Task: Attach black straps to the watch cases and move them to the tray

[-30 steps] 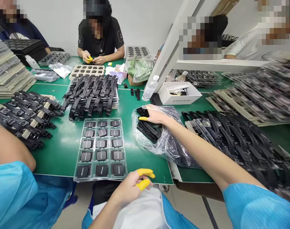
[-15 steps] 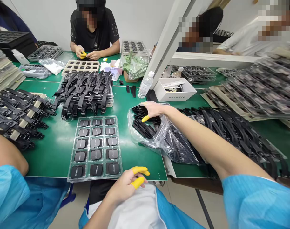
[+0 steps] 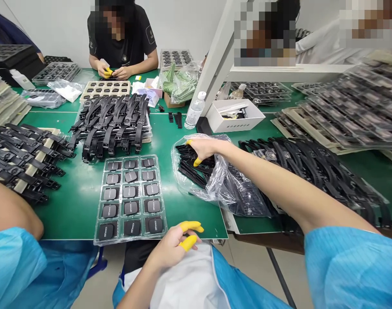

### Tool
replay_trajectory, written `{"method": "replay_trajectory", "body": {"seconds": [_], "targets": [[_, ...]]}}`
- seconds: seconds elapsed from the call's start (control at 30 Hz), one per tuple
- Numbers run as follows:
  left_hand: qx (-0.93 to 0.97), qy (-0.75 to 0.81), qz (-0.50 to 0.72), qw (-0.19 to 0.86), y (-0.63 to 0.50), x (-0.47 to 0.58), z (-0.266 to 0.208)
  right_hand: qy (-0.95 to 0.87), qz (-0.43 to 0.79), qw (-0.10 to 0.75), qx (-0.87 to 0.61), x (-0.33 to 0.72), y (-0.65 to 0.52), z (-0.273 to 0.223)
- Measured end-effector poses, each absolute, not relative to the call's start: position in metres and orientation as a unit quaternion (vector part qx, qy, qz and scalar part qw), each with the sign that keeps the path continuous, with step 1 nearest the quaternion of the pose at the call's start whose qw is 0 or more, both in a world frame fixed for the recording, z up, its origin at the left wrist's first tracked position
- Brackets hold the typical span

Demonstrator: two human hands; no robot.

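Note:
My right hand (image 3: 202,149) is stretched out over an open clear plastic bag (image 3: 221,185) full of black watch straps (image 3: 192,171). Its thumb and a finger, both in yellow finger cots, are spread apart over the straps, and the other fingers are partly hidden. Near the table's front edge, above my lap, my left hand (image 3: 178,244) hangs loosely with thumb and fingers apart and nothing between them. Left of the bag lies a clear plastic tray (image 3: 121,206) with a dark, rounded square piece in each pocket.
Trays piled with strapped watches stand behind (image 3: 112,124), at left (image 3: 18,159) and at right (image 3: 299,167). A water bottle (image 3: 196,110) and a white box (image 3: 236,118) are beyond the bag. A co-worker sits opposite; another person's arm (image 3: 13,206) is at my left.
My right hand has shifted slightly over the straps, and its yellow-tipped finger now shows farther from the thumb. My left hand stays in place. The whole view has shifted a little.

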State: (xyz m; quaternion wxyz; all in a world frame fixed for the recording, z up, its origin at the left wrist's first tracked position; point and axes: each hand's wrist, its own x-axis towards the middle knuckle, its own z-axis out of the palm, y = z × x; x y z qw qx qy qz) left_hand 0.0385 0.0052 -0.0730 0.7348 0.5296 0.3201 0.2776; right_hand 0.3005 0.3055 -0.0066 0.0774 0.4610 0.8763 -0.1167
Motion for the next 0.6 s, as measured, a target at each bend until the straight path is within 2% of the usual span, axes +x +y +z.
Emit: {"method": "replay_trajectory", "body": {"seconds": [0.1,0.2,0.6], "targets": [[0.531,0.318,0.278,0.735,0.005,0.038,-0.073,0.875,-0.091,0.121,0.461,0.292,0.294,-0.005],[0.531,0.307,0.288,0.735,0.004,0.039,-0.076,0.879,-0.070,0.122,0.456,0.289,0.283,-0.004],[0.544,0.308,0.293,0.724,0.003,0.039,-0.080,0.915,-0.046,0.048,0.398,0.286,0.260,-0.017]]}}
